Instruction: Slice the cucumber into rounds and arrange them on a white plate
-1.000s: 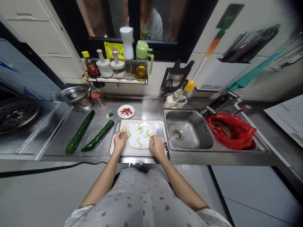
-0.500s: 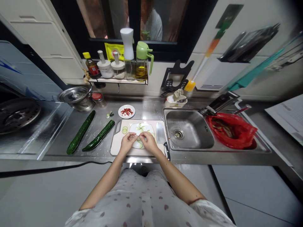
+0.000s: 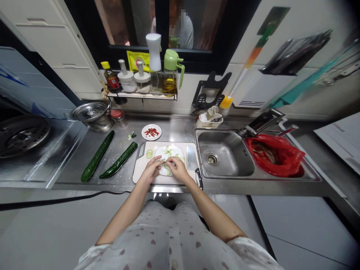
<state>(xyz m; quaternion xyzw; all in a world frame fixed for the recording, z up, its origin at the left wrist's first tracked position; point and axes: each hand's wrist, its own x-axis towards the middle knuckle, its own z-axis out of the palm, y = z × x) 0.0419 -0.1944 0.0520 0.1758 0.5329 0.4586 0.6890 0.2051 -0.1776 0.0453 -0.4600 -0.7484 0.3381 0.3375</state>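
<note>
Steel countertop bears your cutting board along its front edge; over its plate of cucumber slices, your left hand spreads loosely, your right hand bunches its fingertips, whether around a slice I can't tell.

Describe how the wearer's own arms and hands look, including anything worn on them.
The left hand and right hand are ungloved, and no watch or bracelet shows at either wrist. The forearms are uncovered. Loose, whitish sleeves end near the elbows, above a pale garment printed with scattered small, dark heart-like shapes.
</note>
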